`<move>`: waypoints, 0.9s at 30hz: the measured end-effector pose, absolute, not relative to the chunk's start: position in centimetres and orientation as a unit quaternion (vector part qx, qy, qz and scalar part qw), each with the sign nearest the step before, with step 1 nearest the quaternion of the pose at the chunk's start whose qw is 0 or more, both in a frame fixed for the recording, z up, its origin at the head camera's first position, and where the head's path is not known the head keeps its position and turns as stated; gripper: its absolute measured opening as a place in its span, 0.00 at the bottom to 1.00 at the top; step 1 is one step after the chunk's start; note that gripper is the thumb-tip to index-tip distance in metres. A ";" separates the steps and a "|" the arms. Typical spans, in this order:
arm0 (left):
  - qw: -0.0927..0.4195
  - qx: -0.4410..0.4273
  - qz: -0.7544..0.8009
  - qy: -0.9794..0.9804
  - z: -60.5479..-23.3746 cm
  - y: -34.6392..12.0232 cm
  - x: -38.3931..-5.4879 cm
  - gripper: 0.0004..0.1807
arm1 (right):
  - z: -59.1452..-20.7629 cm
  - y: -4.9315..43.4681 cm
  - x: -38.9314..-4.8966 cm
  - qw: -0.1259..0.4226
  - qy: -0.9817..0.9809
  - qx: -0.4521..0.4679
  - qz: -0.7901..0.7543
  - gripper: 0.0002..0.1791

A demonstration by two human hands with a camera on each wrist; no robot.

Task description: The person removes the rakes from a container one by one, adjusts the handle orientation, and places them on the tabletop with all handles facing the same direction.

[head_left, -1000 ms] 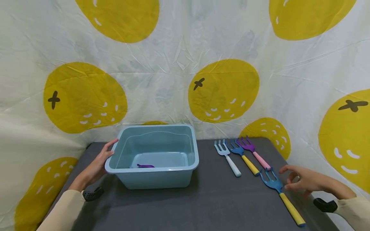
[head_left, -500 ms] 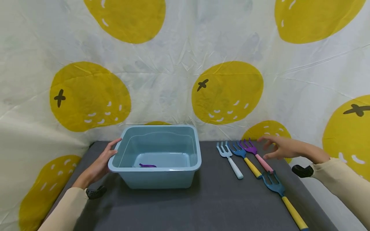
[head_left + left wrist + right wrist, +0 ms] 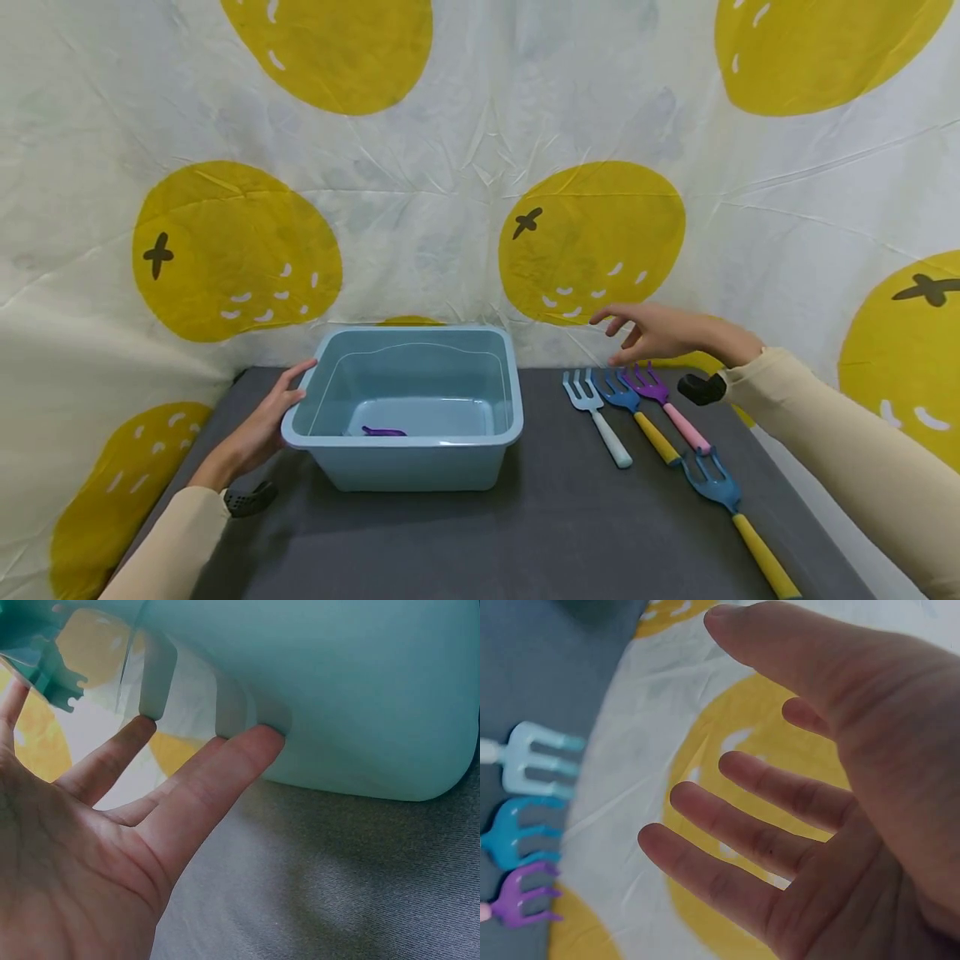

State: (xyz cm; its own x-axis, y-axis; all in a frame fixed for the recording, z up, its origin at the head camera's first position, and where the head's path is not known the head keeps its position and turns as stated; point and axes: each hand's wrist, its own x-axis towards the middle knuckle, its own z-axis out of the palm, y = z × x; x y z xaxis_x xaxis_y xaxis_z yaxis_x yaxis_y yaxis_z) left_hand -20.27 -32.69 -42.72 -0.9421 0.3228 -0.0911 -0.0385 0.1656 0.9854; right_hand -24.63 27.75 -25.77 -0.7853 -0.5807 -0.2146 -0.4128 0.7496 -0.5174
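Observation:
My left hand rests against the left side of a light blue plastic basin. In the left wrist view its spread fingertips touch the basin's outer wall. A small purple piece shows inside the basin. My right hand, empty with fingers loosely bent, hovers above the far ends of several toy garden forks. These are a pale blue fork, a blue fork with a yellow handle, and a purple fork with a pink handle. Closer to me lies a larger blue fork with a yellow handle.
A dark grey cloth covers the table. Behind it hangs a white curtain printed with big yellow fruit, close to the basin's far side and the fork tips.
My right hand has moved up and left, from beside the nearest fork to above the far fork tips. The left hand stays at the basin. The view has shifted slightly.

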 end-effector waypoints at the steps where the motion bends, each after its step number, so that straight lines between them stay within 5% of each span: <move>1: 0.141 0.095 0.639 0.750 -42.7 -32.7 -20.2 0.33 | -25.5 27.0 -24.9 0.185 0.917 -0.276 -0.223 0.39; 13: 0.142 0.092 0.640 0.749 -43.1 -33.0 -20.0 0.33 | -24.4 19.2 -27.6 0.176 0.911 -0.335 -0.164 0.39; 27: 0.135 0.089 0.637 0.753 -42.9 -32.7 -20.4 0.33 | -26.3 8.6 -30.1 0.234 0.882 -0.388 -0.130 0.38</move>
